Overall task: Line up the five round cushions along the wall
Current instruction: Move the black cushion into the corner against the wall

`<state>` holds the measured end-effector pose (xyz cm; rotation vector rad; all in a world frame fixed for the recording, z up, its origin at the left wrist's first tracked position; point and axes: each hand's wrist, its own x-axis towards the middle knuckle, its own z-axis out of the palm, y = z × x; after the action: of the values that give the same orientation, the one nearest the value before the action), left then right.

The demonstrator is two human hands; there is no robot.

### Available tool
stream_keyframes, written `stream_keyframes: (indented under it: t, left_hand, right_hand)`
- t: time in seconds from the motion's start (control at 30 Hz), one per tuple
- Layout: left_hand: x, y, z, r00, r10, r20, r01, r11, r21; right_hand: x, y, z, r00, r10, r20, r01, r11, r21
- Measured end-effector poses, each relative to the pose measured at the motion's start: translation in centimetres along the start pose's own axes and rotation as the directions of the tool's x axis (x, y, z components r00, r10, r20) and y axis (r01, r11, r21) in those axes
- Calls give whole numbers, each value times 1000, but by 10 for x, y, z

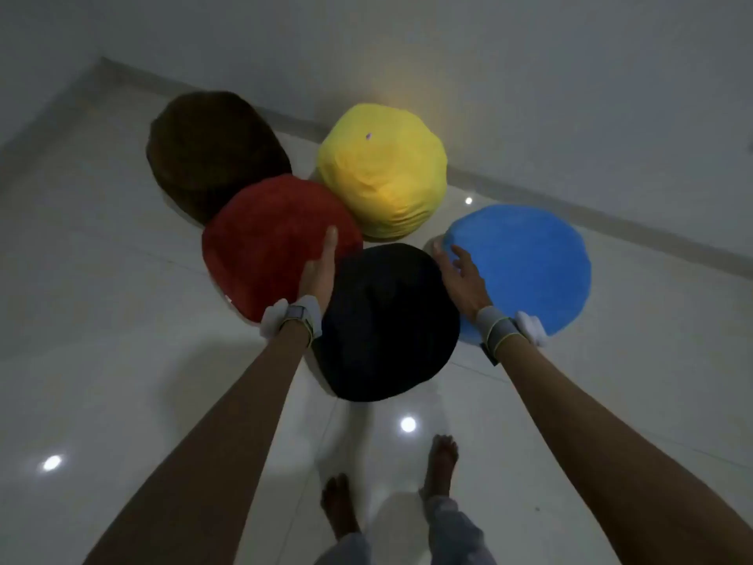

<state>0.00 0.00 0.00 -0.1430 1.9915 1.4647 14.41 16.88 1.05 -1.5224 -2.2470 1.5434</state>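
Observation:
Five round cushions lie on the floor near the wall. The brown cushion (212,152) and the yellow cushion (383,169) are closest to the wall. In front of them sit the red cushion (265,246) and the blue cushion (525,267). The black cushion (387,324) is nearest to me, between my hands. My left hand (320,269) presses flat against its left side, fingers lying over the red cushion. My right hand (460,275) cups its right side, over the blue cushion's edge. Whether the black cushion is off the floor I cannot tell.
A white wall (489,75) with a grey skirting board (570,210) runs diagonally from upper left to right. The floor (102,320) is glossy white tile with light reflections. My bare feet (440,462) stand just behind the black cushion.

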Motion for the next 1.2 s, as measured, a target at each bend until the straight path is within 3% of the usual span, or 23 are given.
stream_keyframes:
  t: [0.2,0.37,0.53,0.73,0.87,1.03,1.2]
  left_hand:
    - [112,-92,38,993,-116,-38,118,990,72]
    - [181,-162,62,984,-56,-172,85,982,169]
    - [225,-212,79,879,-303,-368,332,943,16]
    - [237,-241,69,871,-380,-310,420,905,72]
    - [228,-244,59,888,-394,-236,416,908,52]
    - [196,-219,53,952,-252,-175,273,956,108]
    - [139,-194,68,973,-198,-119,219,956,195]
  right_hand:
    - [118,77,67,997,59,50,-52,991,-122]
    - [200,141,98,989,140,38,-125,958,-260]
    - [241,185,127,975,220,19,-211,955,-211]
    - [246,206,147,957,288,-33,-290,953,-89]
    - [230,215,128,978,206,9,-206,978,-3]
    - [193,212,107,978,176,-113,-176,984,3]
    - [128,232,75,933,242,-266,-227,970,86]
